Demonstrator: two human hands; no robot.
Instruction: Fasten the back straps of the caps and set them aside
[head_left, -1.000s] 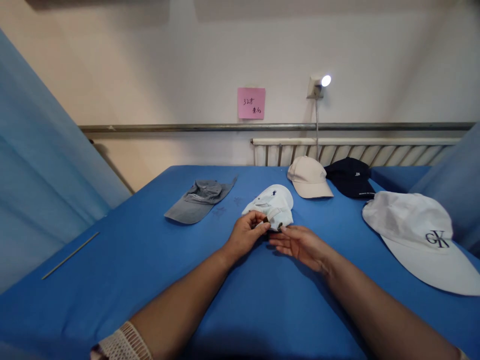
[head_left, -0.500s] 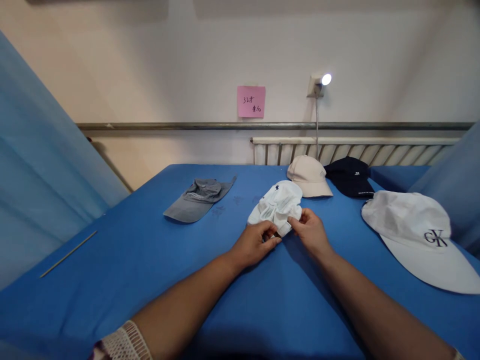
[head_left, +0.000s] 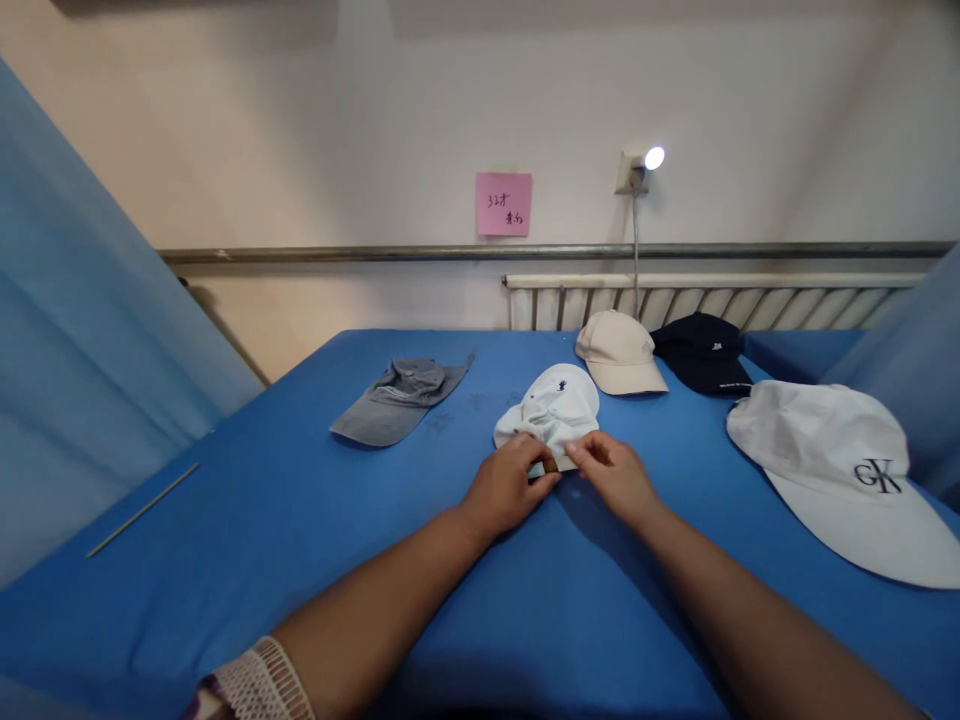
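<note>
A white baseball cap [head_left: 559, 400] with a small dark emblem lies crumpled in the middle of the blue-covered table, its back edge towards me. My left hand [head_left: 512, 480] pinches that near edge, beside a small brown patch on the strap. On the right side of the same edge, my right hand [head_left: 609, 472] grips the cap between thumb and fingers. Part of the rim is hidden behind my fingers. To the left a grey cap [head_left: 401, 400] rests on its own, brim pointing towards me.
A beige cap [head_left: 619, 352] and a navy cap [head_left: 701, 352] sit at the back right. Nearer stands a large white cap [head_left: 832, 440] with black letters. A thin stick [head_left: 142, 510] lies at the left. Behind are a radiator [head_left: 712, 305] and a metal rail [head_left: 360, 255].
The white cap has turned and settled lower, so its emblem now faces more upward. My right hand has dropped slightly with its edge; my left hand keeps its grip.
</note>
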